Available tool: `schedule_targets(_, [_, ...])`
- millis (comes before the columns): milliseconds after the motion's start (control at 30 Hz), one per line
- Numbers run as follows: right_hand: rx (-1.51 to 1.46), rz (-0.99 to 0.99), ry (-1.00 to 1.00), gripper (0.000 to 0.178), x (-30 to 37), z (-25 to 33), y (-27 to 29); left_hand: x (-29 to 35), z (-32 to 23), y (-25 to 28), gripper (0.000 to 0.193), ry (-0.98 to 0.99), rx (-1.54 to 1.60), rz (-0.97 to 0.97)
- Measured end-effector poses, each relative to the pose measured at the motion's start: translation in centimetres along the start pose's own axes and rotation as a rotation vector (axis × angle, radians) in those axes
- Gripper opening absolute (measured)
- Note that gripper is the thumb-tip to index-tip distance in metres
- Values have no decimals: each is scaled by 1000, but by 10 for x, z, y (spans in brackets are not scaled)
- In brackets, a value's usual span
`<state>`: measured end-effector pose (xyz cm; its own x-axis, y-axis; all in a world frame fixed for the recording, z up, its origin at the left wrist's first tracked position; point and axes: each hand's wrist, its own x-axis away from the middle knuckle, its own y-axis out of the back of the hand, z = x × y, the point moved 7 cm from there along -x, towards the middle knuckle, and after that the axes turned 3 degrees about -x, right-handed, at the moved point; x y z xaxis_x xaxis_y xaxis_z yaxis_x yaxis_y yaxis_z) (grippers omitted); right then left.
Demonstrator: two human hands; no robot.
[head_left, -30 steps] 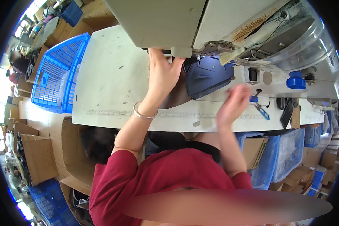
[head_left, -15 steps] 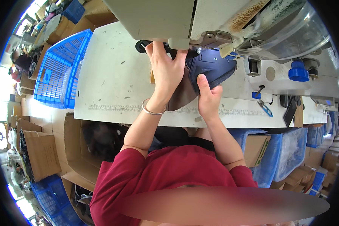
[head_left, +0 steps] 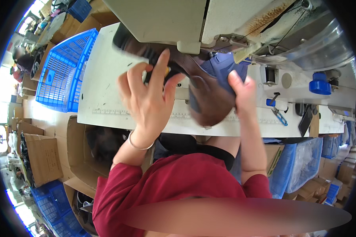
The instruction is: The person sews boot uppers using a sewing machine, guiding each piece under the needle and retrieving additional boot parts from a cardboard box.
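Observation:
A brown and dark blue sewn piece (head_left: 211, 100), smooth like leather and smeared by motion, lies under the head of a sewing machine (head_left: 158, 23). Its shape resembles a shoe upper, but I cannot tell for certain. My right hand (head_left: 243, 93) grips its right edge, thumb on top of the blue panel. To the left, my left hand (head_left: 146, 93) is raised over the table with its fingers apart. Black parts with a bit of yellow show behind those fingers, partly hidden. The machine head covers part of the piece.
A ruler strip (head_left: 110, 112) runs along the front of the white table (head_left: 101, 79). Blue-handled snips (head_left: 279, 115) and a dark phone-like slab (head_left: 305, 124) lie at right. A blue crate (head_left: 63, 79) stands left; an open cardboard box (head_left: 77, 146) sits below the table edge.
My left hand has come away from under the machine head, toward me and left, fingers spreading. My right hand has moved right, and the piece has turned, its brown part swinging right.

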<state>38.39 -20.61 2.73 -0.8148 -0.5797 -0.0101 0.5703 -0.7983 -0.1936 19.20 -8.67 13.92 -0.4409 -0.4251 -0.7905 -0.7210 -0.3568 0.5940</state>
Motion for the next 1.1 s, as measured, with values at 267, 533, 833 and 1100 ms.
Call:
schedule_targets(267, [39,275,-94,29,-38,15,18,2,-34,6,37,-545,-262,-55])
schedule_targets(533, [124,150,-98,28,5,14,27,3,-36,-4,36,-816,-195,19])
schedule_targets(833, [75,208,-114,26,-3,9,31,2,-35,-6,36,-768,-153,-18])
schedule_targets(1100, [19,203,-100,27,-2,9,29,-2,-35,-6,36,-742,-133,29])
